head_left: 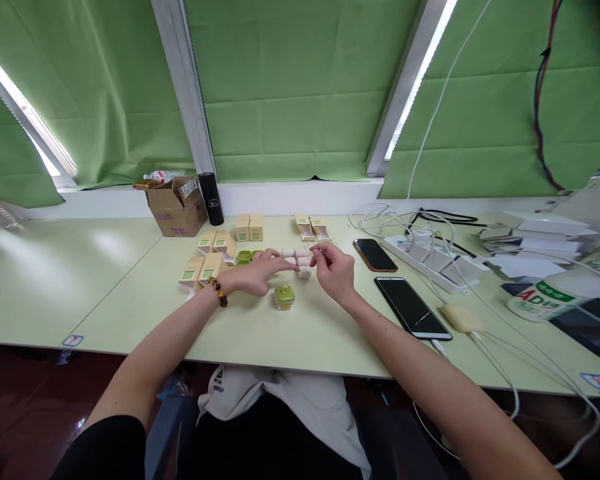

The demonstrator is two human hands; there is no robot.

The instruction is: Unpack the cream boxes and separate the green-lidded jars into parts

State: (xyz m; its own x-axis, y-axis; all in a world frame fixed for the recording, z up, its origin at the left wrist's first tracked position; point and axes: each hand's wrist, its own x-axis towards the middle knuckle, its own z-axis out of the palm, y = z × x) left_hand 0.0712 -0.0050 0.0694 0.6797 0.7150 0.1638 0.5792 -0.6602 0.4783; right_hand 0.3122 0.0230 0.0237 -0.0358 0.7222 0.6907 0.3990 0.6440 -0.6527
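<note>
My left hand (257, 273), with a bead bracelet on its wrist, lies over the table with fingers stretched toward a cluster of small white pieces (300, 260). My right hand (334, 267) is curled, its fingertips pinched at the right end of those white pieces; what it pinches is too small to name. A small clear jar with a green lid (284, 296) stands just in front of both hands. More green-lidded jars (247, 256) sit behind my left hand. Several small beige cartons with green labels (206, 259) lie to the left, with others (311, 227) behind.
A brown cardboard box (177, 208) and a black cylinder (212, 199) stand at the back left. Two phones (375, 255) (412, 307), a power strip (433, 261) with white cables, a round tub (544, 300) and stacked white boxes (535, 235) fill the right side.
</note>
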